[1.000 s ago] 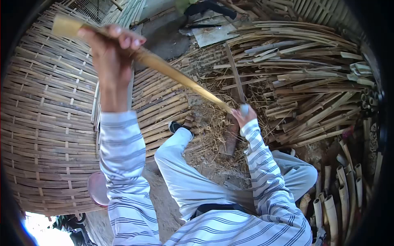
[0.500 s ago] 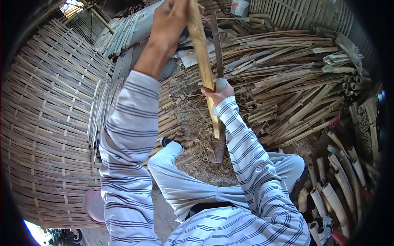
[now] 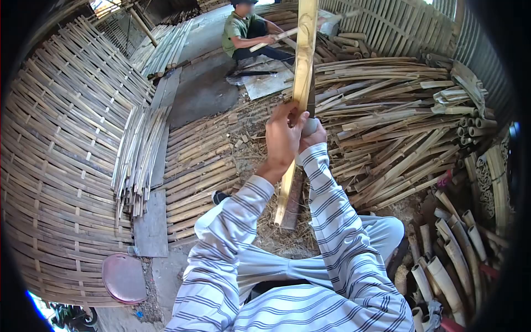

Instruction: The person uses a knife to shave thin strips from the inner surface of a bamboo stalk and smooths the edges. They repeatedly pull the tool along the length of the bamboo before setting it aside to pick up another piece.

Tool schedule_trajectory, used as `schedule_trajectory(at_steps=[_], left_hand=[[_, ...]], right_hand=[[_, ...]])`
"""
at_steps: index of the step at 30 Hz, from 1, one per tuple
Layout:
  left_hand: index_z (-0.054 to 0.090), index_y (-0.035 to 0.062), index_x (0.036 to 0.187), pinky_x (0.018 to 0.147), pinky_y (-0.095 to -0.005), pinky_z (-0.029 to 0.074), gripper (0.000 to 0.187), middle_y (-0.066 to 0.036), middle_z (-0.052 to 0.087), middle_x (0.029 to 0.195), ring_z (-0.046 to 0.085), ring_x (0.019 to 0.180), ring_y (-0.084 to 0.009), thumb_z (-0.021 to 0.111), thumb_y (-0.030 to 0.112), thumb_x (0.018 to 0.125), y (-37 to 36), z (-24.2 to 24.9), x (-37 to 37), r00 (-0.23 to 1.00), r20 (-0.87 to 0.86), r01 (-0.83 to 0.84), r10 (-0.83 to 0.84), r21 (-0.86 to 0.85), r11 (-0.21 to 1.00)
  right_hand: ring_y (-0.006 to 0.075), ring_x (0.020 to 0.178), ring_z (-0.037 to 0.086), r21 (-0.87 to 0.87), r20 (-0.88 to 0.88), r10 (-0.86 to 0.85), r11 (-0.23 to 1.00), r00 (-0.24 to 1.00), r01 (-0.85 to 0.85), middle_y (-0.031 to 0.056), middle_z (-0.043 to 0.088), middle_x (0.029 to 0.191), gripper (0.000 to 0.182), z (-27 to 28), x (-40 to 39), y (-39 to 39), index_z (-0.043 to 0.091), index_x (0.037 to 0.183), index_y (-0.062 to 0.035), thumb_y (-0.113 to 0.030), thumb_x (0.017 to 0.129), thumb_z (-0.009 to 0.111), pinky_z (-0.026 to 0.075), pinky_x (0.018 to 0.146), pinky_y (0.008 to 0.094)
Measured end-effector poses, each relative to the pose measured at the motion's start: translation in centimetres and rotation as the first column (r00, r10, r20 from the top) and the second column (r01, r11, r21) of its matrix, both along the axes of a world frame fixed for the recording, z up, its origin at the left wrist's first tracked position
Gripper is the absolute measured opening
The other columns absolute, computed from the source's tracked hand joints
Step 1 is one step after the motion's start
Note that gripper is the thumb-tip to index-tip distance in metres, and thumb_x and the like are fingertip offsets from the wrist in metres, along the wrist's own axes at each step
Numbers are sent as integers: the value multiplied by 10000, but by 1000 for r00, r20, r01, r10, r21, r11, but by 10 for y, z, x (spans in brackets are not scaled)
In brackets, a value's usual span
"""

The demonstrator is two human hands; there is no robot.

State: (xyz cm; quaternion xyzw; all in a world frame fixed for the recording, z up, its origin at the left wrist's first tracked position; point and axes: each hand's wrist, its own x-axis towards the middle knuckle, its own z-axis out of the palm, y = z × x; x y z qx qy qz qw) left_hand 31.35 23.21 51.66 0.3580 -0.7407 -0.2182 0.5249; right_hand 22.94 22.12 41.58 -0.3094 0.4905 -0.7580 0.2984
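Note:
A long split bamboo strip point(image 3: 303, 61) stands nearly upright before me, leaning slightly, its lower end near a dark wooden piece point(image 3: 292, 213) on the floor. My left hand point(image 3: 281, 138) is closed at the strip's left edge, fingers curled and thumb toward the right hand. Just beside it, my right hand point(image 3: 314, 138) is wrapped round the pale handle of a knife point(image 3: 311, 126). The knife's blade points upward and is mostly hidden behind the strip. Whether the right hand also touches the strip is hidden.
Bamboo pieces point(image 3: 387, 116) lie piled on the right, with cut tubes point(image 3: 448, 271) nearer me. A woven bamboo panel point(image 3: 61, 182) rises on the left, near a pink stool point(image 3: 123, 278). Ahead, a co-worker point(image 3: 239, 36) sits holding a bamboo piece.
My left hand has come down the strip from near its top to beside my right hand. The strip has shifted right at the top, and the co-worker has come into view.

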Motion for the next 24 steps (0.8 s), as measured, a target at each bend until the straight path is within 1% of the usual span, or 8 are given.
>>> schedule_trajectory(at_steps=[5,6,9,10,14,17,21,24], left_hand=[[677,-6,881,623,-294,506,150,-125,688,797,658,681,-174,721,38,745,4,-8,-12,993,-114,28,-11,148,989],[677,-9,849,614,-284,496,102,-123,686,762,651,670,-163,702,27,757,3,-9,-13,998,-69,1,8,138,990],[674,-9,843,593,-274,483,75,-101,683,741,630,649,-135,677,25,775,-5,-18,-14,966,-239,138,-96,167,976],[665,-13,866,589,-256,475,79,-85,683,752,608,646,-105,656,24,797,-6,-18,-11,986,-95,151,-135,193,970],[665,-8,872,618,-271,495,120,-105,674,739,635,665,-142,680,58,773,-9,-28,-13,977,-114,208,-179,330,921],[663,10,904,573,-260,482,203,-69,658,724,606,624,-115,735,144,770,-6,-28,-13,991,-86,118,-102,197,973],[650,-13,933,610,-267,512,315,-79,673,756,638,670,-119,779,182,721,-18,-28,-3,983,138,113,-121,65,992],[651,-23,927,605,-237,514,244,-79,679,782,636,676,-108,747,112,748,-27,-30,-3,959,-89,283,-270,359,889]], right_hand=[[66,678,545,-27,-8,-35,999,999,35,11,617,751,292,-5,-10,5,580,898,-20,-239,793,743,470,619,243],[84,685,569,-34,-79,-41,999,996,39,17,630,780,321,-11,-14,6,583,919,-17,-182,738,791,483,628,249],[107,711,602,-122,113,79,990,990,-65,22,646,823,405,8,-18,28,585,935,-17,-130,650,848,504,646,258],[126,736,626,-77,103,81,994,991,-74,32,657,854,473,4,-23,27,589,947,-12,-102,584,878,523,667,267],[121,746,630,39,94,36,998,995,-40,47,663,864,470,-6,-31,36,596,946,-8,-127,590,879,527,679,263],[122,724,629,54,67,28,998,997,-32,48,664,851,471,1,-31,39,600,929,-10,-142,579,887,526,667,268],[127,701,625,105,32,5,994,999,-9,51,651,801,466,-3,-37,36,588,893,-1,-140,566,891,530,645,272],[135,709,629,56,66,65,996,996,-69,63,644,815,476,-4,-35,32,571,884,12,-113,557,894,538,655,270]])
